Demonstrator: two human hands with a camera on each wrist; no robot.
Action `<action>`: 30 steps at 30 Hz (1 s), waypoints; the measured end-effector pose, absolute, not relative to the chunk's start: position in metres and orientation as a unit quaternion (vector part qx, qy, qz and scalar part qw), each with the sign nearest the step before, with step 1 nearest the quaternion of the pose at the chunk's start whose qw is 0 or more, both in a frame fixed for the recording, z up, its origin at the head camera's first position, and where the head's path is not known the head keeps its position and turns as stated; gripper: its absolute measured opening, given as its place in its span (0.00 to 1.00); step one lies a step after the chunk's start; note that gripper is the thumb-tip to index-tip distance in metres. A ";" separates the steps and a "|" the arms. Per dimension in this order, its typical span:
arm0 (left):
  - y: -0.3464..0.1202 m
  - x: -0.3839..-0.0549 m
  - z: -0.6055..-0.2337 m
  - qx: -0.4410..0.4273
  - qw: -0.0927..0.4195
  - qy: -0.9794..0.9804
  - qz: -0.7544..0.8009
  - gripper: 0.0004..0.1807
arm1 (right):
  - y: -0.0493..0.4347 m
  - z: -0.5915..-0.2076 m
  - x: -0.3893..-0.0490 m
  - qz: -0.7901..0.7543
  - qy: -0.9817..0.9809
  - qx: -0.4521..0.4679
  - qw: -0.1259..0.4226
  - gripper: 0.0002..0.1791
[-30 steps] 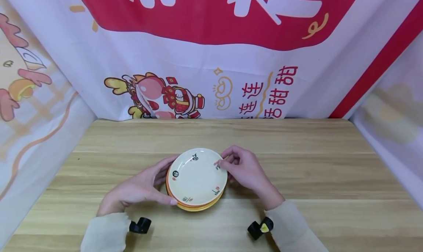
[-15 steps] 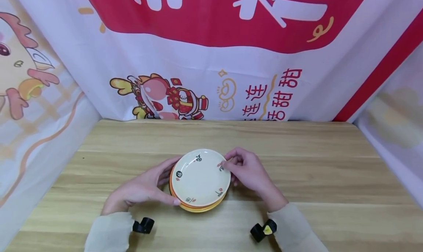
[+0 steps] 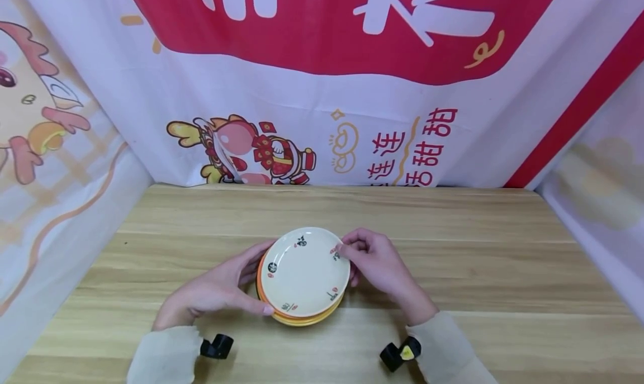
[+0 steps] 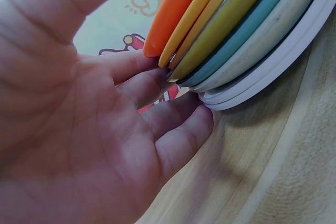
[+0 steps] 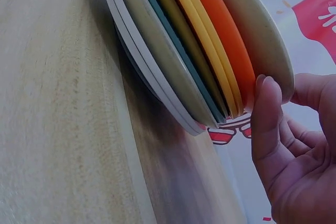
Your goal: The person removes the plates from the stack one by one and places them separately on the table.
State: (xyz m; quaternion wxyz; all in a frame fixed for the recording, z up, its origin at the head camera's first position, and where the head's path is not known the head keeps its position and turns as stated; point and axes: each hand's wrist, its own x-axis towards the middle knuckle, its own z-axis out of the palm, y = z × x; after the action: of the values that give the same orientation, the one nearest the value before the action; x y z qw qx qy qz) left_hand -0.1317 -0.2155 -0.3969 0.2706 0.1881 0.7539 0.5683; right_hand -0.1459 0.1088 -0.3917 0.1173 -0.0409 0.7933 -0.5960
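A stack of several plates stands on the table, topped by a cream plate (image 3: 305, 272) with small black and red marks. Beneath it come an orange plate (image 4: 173, 14), yellow ones, then olive, teal, pale and white plates (image 4: 273, 72). My left hand (image 3: 216, 289) holds the stack's left side, its thumb at the near rim and its fingers around the far side. With thumb and fingers, my right hand (image 3: 374, 258) pinches the right rim of the cream plate. Whether that plate is lifted off the orange one cannot be told.
The wooden table (image 3: 478, 250) runs back to a white cloth backdrop (image 3: 282, 88) with red print and cartoon figures. Printed cloth also hangs at the left and right. Each wrist carries a small black camera (image 3: 217, 346).
The head view shifted slightly between the first and second frames. Both hands keep their places on the plates, with no other clear movement.
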 end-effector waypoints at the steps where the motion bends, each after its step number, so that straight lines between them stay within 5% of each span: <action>1: -0.216 -0.132 -0.397 0.189 0.269 0.754 0.568 0.64 | 0.109 -0.392 -0.146 -0.598 0.792 -0.043 0.118 0.10; 19: -0.216 -0.130 -0.392 0.173 0.277 0.762 0.559 0.62 | 0.108 -0.394 -0.149 -0.635 0.765 -0.012 0.109 0.12; 30: -0.217 -0.131 -0.394 0.179 0.277 0.759 0.561 0.62 | 0.115 -0.396 -0.155 -0.661 0.749 0.020 0.052 0.14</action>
State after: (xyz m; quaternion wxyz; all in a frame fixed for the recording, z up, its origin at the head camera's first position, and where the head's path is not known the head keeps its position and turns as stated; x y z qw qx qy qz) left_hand -0.1307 -0.2169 -0.3938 0.2775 0.1792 0.7587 0.5615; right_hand -0.1549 0.1151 -0.3960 0.0518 0.0202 0.7486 -0.6606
